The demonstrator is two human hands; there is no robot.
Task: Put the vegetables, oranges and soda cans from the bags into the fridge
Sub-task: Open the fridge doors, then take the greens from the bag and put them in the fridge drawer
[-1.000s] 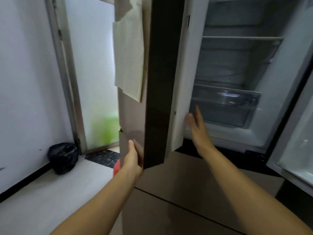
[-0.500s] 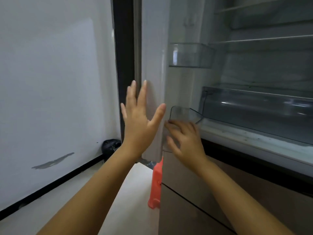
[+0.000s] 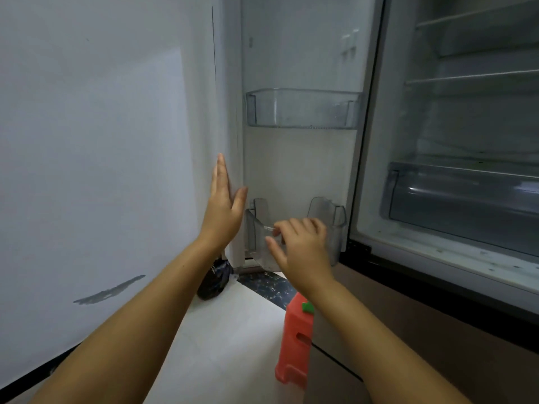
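Standing wide open, the tall white fridge door [image 3: 294, 170] lies back near the plain white wall [image 3: 87, 141], evidently to expose the matt white compartment with thin wire shelves [image 3: 472, 77]. A smooth clear plastic crisper drawer [image 3: 466, 199] sits at its base, holding nothing that can be seen. No vegetables, oranges, cans or bags are in view; loading has apparently not begun. An upper clear door bin [image 3: 303, 109] sits seated. The left hand [image 3: 223, 208], fingers straight, presses the door edge, probably steadying it. The right hand [image 3: 300, 246] has its grip curled over the lower curved clear bin's [image 3: 335, 225] rim.
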